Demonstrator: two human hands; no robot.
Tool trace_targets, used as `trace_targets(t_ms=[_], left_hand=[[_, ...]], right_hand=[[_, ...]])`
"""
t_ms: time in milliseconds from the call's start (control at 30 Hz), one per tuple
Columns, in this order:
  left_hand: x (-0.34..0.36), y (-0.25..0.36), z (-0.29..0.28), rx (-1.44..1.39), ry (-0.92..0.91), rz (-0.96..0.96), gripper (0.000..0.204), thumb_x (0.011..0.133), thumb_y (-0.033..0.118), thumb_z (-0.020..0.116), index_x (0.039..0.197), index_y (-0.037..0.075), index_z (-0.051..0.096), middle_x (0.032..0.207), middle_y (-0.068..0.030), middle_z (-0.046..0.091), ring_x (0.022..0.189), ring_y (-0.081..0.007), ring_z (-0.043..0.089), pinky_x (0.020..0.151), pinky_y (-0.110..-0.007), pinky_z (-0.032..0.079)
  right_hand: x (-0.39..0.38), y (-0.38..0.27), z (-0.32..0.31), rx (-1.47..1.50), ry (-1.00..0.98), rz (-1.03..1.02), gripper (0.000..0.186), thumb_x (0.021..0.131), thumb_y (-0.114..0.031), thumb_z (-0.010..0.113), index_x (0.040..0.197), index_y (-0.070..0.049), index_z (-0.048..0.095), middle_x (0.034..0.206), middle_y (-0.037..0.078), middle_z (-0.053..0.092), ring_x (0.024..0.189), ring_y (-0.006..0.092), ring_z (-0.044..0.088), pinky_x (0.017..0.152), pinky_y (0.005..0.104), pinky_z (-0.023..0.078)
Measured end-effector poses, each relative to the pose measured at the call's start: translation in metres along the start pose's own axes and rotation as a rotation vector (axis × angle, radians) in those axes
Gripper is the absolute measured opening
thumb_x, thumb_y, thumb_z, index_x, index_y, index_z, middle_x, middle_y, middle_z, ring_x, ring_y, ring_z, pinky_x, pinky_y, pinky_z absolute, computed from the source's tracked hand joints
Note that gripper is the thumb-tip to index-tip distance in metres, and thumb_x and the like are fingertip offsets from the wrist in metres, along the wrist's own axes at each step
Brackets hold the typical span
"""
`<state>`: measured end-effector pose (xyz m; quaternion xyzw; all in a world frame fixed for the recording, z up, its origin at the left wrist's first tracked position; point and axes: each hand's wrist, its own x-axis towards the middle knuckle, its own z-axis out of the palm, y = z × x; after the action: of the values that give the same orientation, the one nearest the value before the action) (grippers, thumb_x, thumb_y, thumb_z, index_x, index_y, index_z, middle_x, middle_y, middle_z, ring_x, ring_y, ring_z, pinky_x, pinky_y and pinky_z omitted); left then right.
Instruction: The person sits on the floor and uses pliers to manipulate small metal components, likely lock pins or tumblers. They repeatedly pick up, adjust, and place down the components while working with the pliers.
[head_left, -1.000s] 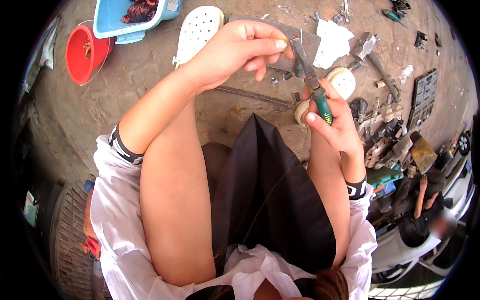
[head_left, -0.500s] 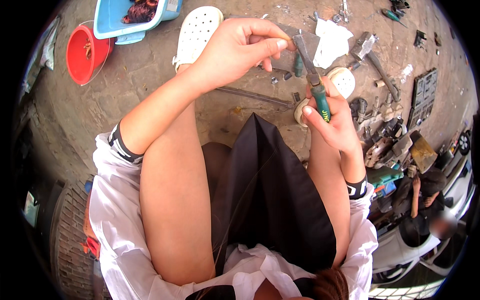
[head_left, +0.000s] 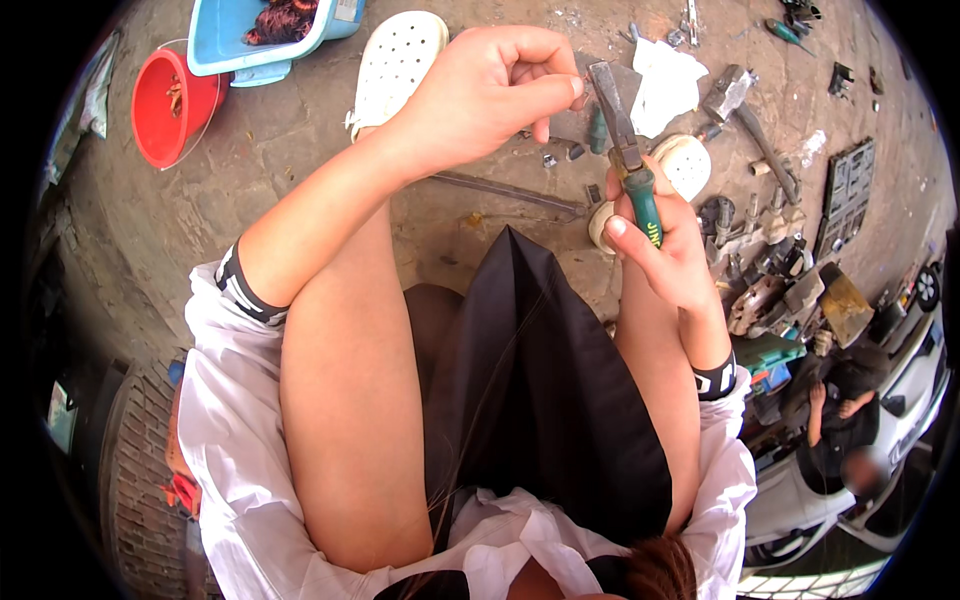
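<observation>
My right hand (head_left: 672,245) is wrapped round the green handles of a pair of pliers (head_left: 625,150), their dark metal jaws pointing up and away from me. Left of the jaw tips, my left hand (head_left: 490,95) is closed in a pinch of thumb and forefinger. Whatever sits in that pinch is too small to make out. Both hands are above the ground, beyond my knees. Beneath the pliers a green-handled tool (head_left: 598,130) lies partly hidden, beside a crumpled white cloth or paper (head_left: 665,85).
A hammer (head_left: 745,110) lies at the far right, near a dark tool case (head_left: 845,195) and scattered metal parts. At the far left stand a red bucket (head_left: 155,115) and a blue basin (head_left: 215,35). Another person (head_left: 840,415) sits at the right, beside a white car (head_left: 800,510).
The left thumb and fingers have drawn slightly away from the plier tips, and the fingers have curled more. The pliers have barely moved. The other person at the right has shifted a little.
</observation>
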<state>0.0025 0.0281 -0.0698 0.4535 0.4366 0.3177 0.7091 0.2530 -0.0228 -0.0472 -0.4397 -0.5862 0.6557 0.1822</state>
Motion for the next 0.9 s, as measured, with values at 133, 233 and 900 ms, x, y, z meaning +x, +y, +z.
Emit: trace_targets(t_ms=[133, 233, 900], left_hand=[[0.001, -0.002, 0.001, 0.020, 0.020, -0.026, 0.012, 0.091, 0.010, 0.059, 0.081, 0.003, 0.059, 0.078, -0.0011, 0.062, 0.063, -0.0065, 0.059, 0.058, -0.021, 0.044], [-0.001, -0.004, 0.003, 0.027, 0.024, -0.014, 0.012, 0.090, 0.009, 0.058, 0.080, 0.004, 0.057, 0.075, -0.0003, 0.060, 0.063, -0.0066, 0.060, 0.058, -0.021, 0.044], [-0.011, 0.007, 0.024, -0.036, -0.314, -0.161, 0.013, 0.094, 0.009, 0.057, 0.084, 0.001, 0.061, 0.085, -0.0022, 0.060, 0.067, -0.0075, 0.062, 0.061, -0.022, 0.046]], right_hand=[[-0.001, -0.011, 0.010, 0.144, 0.008, 0.157, 0.024, 0.088, -0.012, 0.068, 0.071, -0.001, 0.056, 0.100, 0.008, 0.054, 0.084, 0.0145, 0.052, 0.073, 0.0285, 0.043], [0.003, -0.023, 0.011, 0.289, 0.021, 0.318, 0.025, 0.091, -0.015, 0.066, 0.072, -0.001, 0.056, 0.101, 0.007, 0.054, 0.077, 0.0102, 0.051, 0.068, 0.0258, 0.042], [0.009, -0.011, -0.009, 0.579, 0.637, 0.329, 0.026, 0.094, -0.021, 0.064, 0.107, 0.002, 0.068, 0.081, 0.000, 0.055, 0.083, 0.0092, 0.052, 0.076, 0.0229, 0.042]])
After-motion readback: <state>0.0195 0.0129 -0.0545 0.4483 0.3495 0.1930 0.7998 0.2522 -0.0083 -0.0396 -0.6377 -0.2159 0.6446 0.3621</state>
